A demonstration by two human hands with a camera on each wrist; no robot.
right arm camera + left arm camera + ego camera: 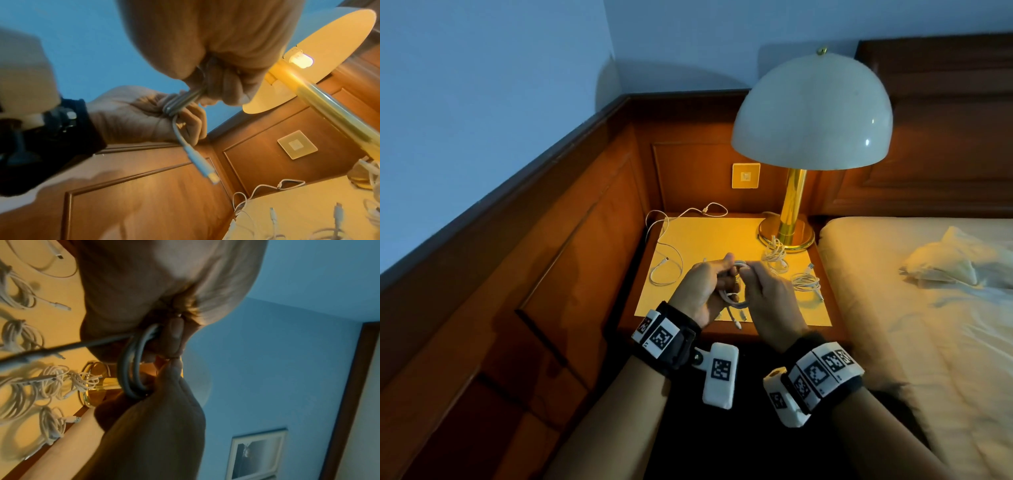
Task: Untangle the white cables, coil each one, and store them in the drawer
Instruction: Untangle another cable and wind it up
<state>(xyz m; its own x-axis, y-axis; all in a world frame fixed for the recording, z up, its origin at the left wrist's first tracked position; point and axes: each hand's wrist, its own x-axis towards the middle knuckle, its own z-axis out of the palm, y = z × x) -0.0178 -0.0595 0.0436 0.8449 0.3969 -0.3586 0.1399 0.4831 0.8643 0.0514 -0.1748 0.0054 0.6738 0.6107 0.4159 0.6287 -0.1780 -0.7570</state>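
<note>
The coiled white cable (736, 284) hangs above the nightstand (722, 240). The left hand (702, 291) and right hand (774, 301) both pinch its loops

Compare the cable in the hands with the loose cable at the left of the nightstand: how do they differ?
The cable in the hands is wound into a small tight coil; the loose cable trails in wide open loops. The coiled one is held above the nightstand by the left hand and right hand; the loose one lies untouched, its far end running off the back edge. Both are thin and white, with a plug end showing.
</note>
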